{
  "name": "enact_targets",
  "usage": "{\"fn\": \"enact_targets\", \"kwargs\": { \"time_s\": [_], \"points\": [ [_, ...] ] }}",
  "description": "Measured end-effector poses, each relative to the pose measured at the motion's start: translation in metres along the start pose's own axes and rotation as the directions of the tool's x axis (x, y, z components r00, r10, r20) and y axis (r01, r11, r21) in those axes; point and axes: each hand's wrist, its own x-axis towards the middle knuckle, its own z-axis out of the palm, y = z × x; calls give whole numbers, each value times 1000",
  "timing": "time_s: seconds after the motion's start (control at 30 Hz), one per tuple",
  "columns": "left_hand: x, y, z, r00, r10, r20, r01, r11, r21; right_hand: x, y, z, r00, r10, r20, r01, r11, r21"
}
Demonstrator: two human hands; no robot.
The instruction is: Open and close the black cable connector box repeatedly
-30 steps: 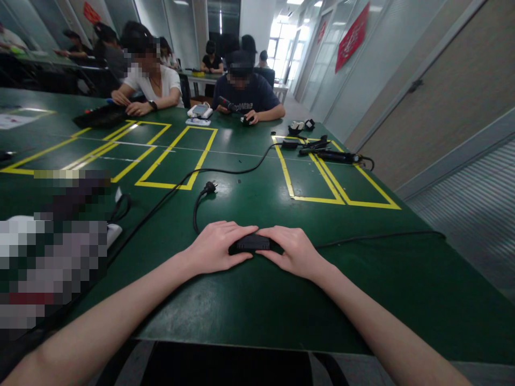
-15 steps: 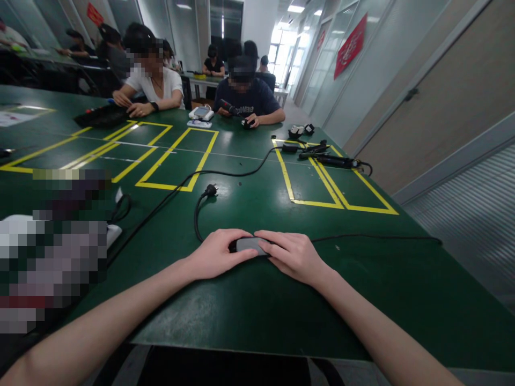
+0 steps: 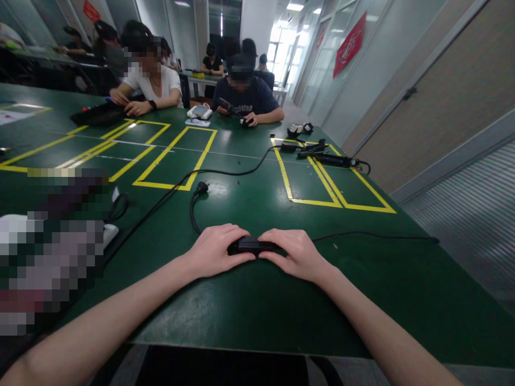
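Observation:
A black power adapter (image 3: 250,245) rests low over the green table in front of me, with both hands around it. My left hand (image 3: 217,251) grips its left end, thumb on the near side and fingers on the far side. At the other end my right hand (image 3: 296,253) holds it in the same way. A thick power cord runs from behind my left hand to a black plug (image 3: 201,188) on the table. From the right hand a thin black cable (image 3: 374,234) stretches toward the table's right edge. The adapter's ends are hidden by my fingers.
A long black cord (image 3: 161,197) crosses the table to another adapter (image 3: 288,147) at the back right, near a dark rod-shaped device (image 3: 336,160). Yellow tape rectangles mark the table (image 3: 225,311). Two people sit opposite; a black tray (image 3: 98,114) lies before one.
The adapter has turned over in my hands: a grey face showed before, a black one now. My right fingers have spread from its top to its sides. The plug has shifted slightly left.

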Motion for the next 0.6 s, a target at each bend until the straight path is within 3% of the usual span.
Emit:
{"fn": "enact_targets", "kwargs": {
  "time_s": [0.1, 0.27, 0.33, 0.43, 0.5, 0.57, 0.6],
  "points": [
    [0, -2, -1, 1000, 15, 20, -16, 999, 49, 0, 0, -2, 1000, -9, 17, 10, 997, -72],
    [1, -5, -1, 999, 46, 11, -47, 997, 59, -2, -3, -2, 987, -29, 156, 65, 971, -230],
    [1, -5, -1, 998, 58, -6, -57, 997, 43, -4, -4, 0, 988, -31, 149, 70, 963, -261],
    [2, -4, -4, 988, 113, -108, -110, 993, 34, -7, -1, 1, 998, 15, 59, -3, 982, -190],
    [2, -4, -7, 962, 143, -232, -129, 989, 75, -9, 7, -5, 992, 119, -50, -122, 990, -67],
    [2, -4, -9, 930, 134, -343, -92, 987, 135, -13, 22, -18, 936, 292, -196, -283, 956, 75],
    [2, -5, -10, 922, 119, -367, -66, 986, 154, -15, 31, -28, 881, 386, -273, -361, 922, 140]
  ]
}}
